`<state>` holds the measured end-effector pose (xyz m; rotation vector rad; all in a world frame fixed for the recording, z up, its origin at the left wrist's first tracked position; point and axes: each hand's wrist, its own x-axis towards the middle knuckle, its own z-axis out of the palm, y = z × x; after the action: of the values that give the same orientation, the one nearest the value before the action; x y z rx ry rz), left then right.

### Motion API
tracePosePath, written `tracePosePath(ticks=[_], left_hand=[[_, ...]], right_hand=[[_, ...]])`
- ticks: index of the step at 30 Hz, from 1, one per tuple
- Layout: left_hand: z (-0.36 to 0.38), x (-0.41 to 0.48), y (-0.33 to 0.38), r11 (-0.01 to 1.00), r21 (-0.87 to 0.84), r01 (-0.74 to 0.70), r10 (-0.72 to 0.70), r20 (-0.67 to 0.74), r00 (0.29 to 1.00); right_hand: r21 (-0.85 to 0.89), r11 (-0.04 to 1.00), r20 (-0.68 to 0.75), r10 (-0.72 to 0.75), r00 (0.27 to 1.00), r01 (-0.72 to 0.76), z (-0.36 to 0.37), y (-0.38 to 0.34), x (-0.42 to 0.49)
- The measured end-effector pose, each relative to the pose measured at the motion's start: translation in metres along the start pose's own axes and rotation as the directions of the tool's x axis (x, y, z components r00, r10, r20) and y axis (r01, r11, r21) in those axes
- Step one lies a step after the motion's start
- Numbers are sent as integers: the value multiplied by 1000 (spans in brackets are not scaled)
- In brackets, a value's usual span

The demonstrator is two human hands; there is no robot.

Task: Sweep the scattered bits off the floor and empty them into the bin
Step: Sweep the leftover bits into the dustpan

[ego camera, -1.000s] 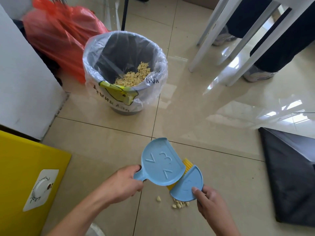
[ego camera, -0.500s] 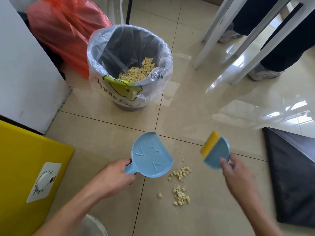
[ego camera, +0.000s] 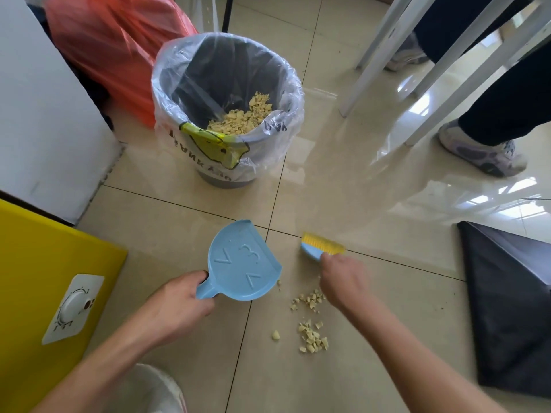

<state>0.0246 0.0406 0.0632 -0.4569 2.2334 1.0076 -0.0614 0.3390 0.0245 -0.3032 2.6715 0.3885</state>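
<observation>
Left hand (ego camera: 179, 305): grips light-blue plastic dustpan (ego camera: 244, 263). Right hand (ego camera: 343, 281): holds blue yellow-bristled brush (ego camera: 320, 247), beyond pale crumbs (ego camera: 310, 332); liner-fitted grey bin (ego camera: 228, 108), far.

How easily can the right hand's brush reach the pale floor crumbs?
Probably yes: the right hand holds the blue, yellow-bristled plastic brush just beyond the pale crumbs, with only bare tile between.

Brush (ego camera: 323, 247) handle hidden inside the right hand (ego camera: 343, 281); orange bag (ego camera: 113, 49) blurred, cropped at top edge.
</observation>
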Motion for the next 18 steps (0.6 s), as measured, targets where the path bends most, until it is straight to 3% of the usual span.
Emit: tracePosePath(ticks=[4, 8, 12, 18], left_hand=[[7, -8, -18, 1000, 6, 24, -24, -8, 1000], [15, -15, -30, 998, -16, 62, -62, 3, 998], [15, -15, -34, 998, 20, 62, -63, 17, 998], [15, -19, -27, 998, -54, 11, -10, 14, 1000]], right_hand=[[-3, 987, 92, -157, 983, 158, 9, -24, -49], [43, 985, 145, -172, 974, 168, 5, -8, -85], [-16, 992, 0, -122, 992, 122, -28, 25, -63], [40, 999, -179, 5, 984, 2, -55, 28, 35]])
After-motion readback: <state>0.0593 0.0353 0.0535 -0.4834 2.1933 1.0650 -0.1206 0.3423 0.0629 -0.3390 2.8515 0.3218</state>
